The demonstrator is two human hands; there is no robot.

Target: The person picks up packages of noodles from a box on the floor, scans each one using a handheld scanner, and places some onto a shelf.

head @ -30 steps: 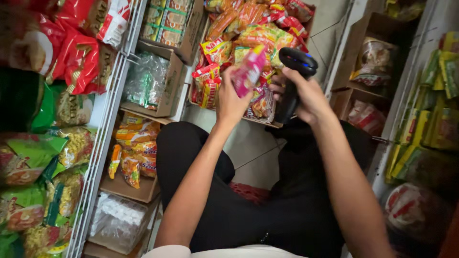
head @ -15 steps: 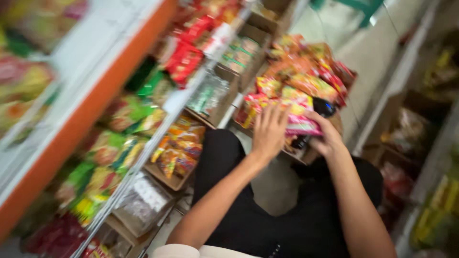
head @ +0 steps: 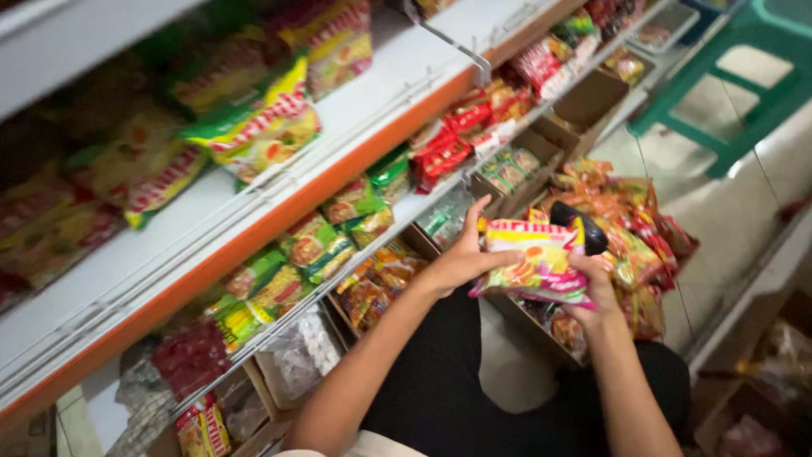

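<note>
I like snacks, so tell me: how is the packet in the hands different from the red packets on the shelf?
The held packet is pink and yellow; the red packets are mostly red. The held packet lies flat across the left hand and right hand; the red packets sit bunched on the shelf, untouched. Both are shiny soft snack bags.

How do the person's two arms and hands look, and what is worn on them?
Both forearms are bare, with no sleeves in view. The left hand and the right hand wear no gloves. No watch, bracelet or ring shows on either wrist or on the fingers.
</note>
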